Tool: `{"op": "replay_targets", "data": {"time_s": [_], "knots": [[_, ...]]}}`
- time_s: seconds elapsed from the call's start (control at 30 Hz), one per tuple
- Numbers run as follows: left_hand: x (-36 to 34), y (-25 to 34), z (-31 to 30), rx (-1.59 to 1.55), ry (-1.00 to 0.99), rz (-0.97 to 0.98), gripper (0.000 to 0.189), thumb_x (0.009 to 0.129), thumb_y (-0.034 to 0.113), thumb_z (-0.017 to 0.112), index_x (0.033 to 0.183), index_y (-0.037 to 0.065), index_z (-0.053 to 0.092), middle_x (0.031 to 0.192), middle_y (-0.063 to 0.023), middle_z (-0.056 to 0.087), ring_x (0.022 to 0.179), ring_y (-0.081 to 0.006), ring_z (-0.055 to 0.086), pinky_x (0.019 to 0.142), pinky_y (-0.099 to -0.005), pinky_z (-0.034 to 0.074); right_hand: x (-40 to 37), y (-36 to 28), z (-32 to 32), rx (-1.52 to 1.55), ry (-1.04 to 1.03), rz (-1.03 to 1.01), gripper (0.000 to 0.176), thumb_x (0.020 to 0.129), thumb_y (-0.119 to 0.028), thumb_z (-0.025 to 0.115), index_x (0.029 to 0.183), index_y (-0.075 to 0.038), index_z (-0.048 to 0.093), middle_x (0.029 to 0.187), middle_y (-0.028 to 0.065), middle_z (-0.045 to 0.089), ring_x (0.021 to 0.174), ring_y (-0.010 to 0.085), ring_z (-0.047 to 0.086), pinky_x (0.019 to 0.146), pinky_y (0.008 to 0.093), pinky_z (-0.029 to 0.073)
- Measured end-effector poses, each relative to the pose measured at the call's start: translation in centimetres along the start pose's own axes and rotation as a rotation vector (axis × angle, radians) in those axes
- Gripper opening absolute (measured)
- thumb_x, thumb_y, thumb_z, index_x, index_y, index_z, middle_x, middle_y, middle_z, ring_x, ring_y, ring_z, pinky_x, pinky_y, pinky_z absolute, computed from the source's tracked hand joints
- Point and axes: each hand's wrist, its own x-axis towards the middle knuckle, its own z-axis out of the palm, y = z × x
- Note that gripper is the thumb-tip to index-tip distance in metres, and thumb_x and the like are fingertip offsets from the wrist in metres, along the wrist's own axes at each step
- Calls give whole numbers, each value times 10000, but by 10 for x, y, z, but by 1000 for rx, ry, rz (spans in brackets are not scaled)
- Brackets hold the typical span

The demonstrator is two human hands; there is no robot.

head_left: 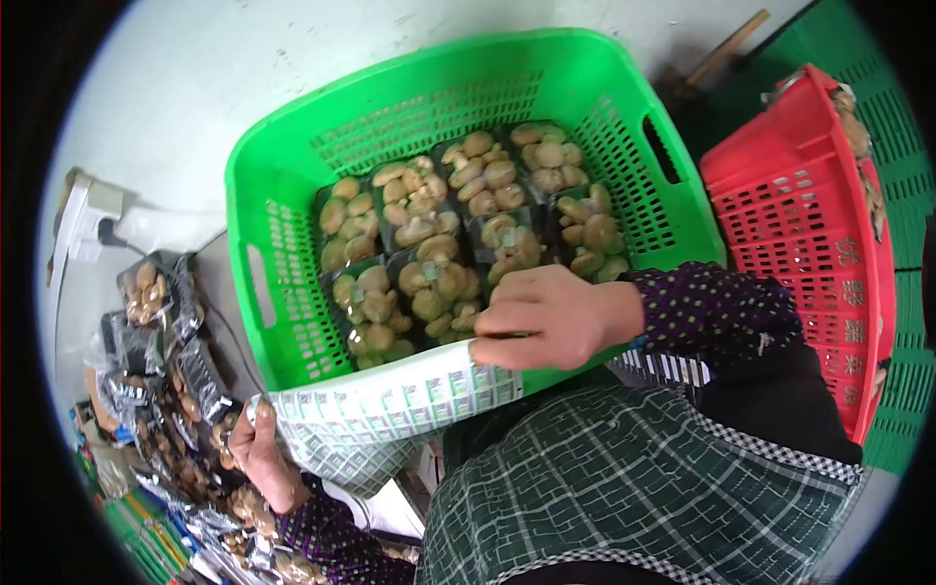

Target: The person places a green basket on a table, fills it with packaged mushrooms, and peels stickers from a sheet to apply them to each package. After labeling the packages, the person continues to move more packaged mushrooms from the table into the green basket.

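Note:
A wide sheet of printed labels (390, 405) hangs across the near edge of a green basket (409, 73). My left hand (263, 453) pinches the sheet's left end, thumb up. At the sheet's right end, my right hand (551, 317) has its fingers closed on the upper edge. Inside the basket lie several black trays of brown mushrooms (439, 273), wrapped in clear film, in rows. Small labels show on some of the packs. The right hand is over the nearest packs and hides part of them.
A red crate (780, 205) stands to the right, on green slatted flooring (902, 390). More wrapped mushroom packs (185, 380) are piled at the left, beside a white device (93, 210). A wooden stick (726, 49) leans behind, near the white wall (292, 49).

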Motion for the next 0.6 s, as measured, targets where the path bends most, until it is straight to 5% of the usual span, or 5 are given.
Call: {"op": "replay_targets", "data": {"time_s": [0.2, 0.27, 0.4, 0.53, 0.6], "knots": [[0, -4, -5, -57, 3, -23, 167, 872, 143, 649, 882, -23, 661, 796, -38, 664, 676, -83, 562, 662, -228, 439, -6, 57, -56, 518, -58, 691, 132, 786, -155, 684, 790, -28, 648, 806, 51, 617, 729, 126, 582, 632, 277, 474], [1, -6, -6, -61, -7, -14, 180, 875, 147, 645, 893, -31, 656, 810, -43, 664, 687, -85, 565, 673, -230, 440, -36, 101, -86, 432, -533, 1063, 109, 776, -92, 679, 845, -9, 663, 720, 33, 638, 662, 100, 587, 621, 277, 469], [0, -5, -4, -44, -25, 16, 192, 886, 150, 625, 890, -41, 648, 796, -37, 657, 680, -81, 551, 673, -225, 432, -133, 145, -65, 193, -859, 950, 176, 726, -122, 710, 864, -20, 673, 784, 119, 667, 733, 256, 635, 666, 351, 486], [-4, 5, 9, 24, 99, -21, 136, 877, 114, 617, 838, -11, 656, 763, 9, 625, 663, -56, 498, 630, -215, 390, -117, 120, -53, -529, -662, 775, 231, 695, -186, 732, 842, -42, 626, 780, 132, 630, 782, 325, 621, 655, 396, 480], [1, 1, 1, -22, -15, -21, 135, 876, 110, 621, 824, -10, 653, 752, 17, 618, 656, -47, 480, 628, -204, 376, -63, 90, -50, -242, -462, 815, 252, 697, -195, 734, 866, -47, 620, 776, 115, 623, 775, 298, 619, 647, 378, 486]]}}
